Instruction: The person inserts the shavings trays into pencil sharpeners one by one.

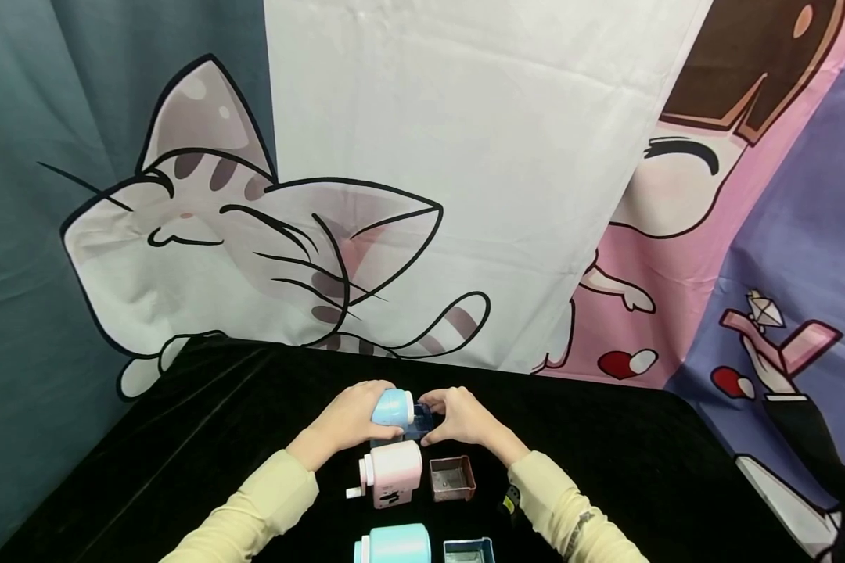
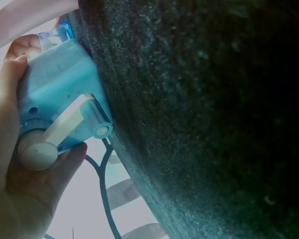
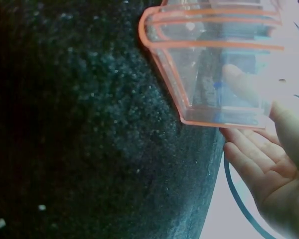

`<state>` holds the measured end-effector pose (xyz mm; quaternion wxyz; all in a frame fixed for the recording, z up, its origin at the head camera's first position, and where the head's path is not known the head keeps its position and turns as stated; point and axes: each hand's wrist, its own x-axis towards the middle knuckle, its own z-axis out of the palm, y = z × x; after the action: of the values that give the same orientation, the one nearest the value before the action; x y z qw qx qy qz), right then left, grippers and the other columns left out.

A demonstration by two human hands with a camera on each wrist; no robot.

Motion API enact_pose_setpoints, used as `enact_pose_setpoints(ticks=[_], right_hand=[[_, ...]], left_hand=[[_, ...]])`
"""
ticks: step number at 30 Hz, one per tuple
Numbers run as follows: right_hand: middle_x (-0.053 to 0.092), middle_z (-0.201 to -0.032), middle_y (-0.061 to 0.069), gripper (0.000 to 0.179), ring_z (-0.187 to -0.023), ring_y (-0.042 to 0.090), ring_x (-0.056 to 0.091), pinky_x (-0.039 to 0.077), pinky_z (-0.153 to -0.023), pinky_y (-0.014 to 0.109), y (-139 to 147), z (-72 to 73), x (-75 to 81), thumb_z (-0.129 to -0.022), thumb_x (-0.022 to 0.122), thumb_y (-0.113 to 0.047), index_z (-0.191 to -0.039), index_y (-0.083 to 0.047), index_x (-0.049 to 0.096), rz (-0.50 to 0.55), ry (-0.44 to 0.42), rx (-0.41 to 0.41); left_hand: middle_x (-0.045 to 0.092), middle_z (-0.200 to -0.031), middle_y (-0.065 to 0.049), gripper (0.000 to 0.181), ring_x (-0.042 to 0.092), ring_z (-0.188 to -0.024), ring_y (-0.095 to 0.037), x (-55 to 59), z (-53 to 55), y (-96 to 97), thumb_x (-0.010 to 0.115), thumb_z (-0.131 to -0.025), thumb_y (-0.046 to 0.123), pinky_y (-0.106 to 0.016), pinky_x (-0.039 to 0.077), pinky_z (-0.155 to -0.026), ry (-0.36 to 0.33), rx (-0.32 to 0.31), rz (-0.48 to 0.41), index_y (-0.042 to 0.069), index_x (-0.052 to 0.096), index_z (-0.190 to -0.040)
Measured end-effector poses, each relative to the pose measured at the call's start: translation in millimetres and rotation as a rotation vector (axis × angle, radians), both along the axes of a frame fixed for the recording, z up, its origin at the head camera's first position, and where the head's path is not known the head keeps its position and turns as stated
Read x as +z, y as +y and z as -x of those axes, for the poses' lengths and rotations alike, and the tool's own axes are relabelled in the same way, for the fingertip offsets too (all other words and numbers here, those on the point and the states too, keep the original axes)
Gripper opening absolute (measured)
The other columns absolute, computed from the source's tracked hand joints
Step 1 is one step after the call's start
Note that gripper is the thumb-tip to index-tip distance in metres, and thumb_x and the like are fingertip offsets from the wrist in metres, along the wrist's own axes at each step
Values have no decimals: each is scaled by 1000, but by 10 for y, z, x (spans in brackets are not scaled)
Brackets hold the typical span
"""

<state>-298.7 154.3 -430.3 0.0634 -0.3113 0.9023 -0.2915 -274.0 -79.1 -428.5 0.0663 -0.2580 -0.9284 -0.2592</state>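
Observation:
A light blue crank pencil sharpener (image 1: 392,408) is gripped by my left hand (image 1: 348,414), thumb on the near side. Its white crank arm (image 2: 67,122) with a blue knob faces the left wrist camera. Against the sharpener's right side is a clear blue drawer (image 1: 421,421), which my right hand (image 1: 465,420) pinches between thumb and fingers. Whether the drawer sits partly inside the sharpener cannot be told. In the right wrist view, another clear drawer with an orange-looking rim (image 3: 214,45) partly covers that pinch.
Nearer the body stands a pink crank sharpener (image 1: 397,475), with a clear pink-rimmed drawer (image 1: 453,478) to its right. A teal sharpener (image 1: 397,545) and a blue-rimmed drawer (image 1: 469,550) are cut off by the bottom edge. Black cloth (image 1: 218,438) covers the table; printed curtains (image 1: 500,195) hang behind.

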Motion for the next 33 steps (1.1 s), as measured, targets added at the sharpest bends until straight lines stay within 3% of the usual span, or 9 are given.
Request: enact_pose_setpoints(ticks=[17,33], right_hand=[[69,-115,11,63,-98,20,69,55,-83,27,-83,32,13,-64,89,-24,-118,-3,65,-42,33,13],[69,-116,10,60,-99,18,69,54,-83,23,-218,32,58,-66,87,-19,-119,-1,63,-82,12,16]], left_hand=[[64,-109,-4,63,57,-89,-14,15,-2,5,79,-73,43,-35,51,-79,-13,-5,2,8,57,-120],[64,-107,-4,62,56,-88,-13,16,10,3,79,-73,43,-34,50,-78,-10,-25,-7,8,58,-119]])
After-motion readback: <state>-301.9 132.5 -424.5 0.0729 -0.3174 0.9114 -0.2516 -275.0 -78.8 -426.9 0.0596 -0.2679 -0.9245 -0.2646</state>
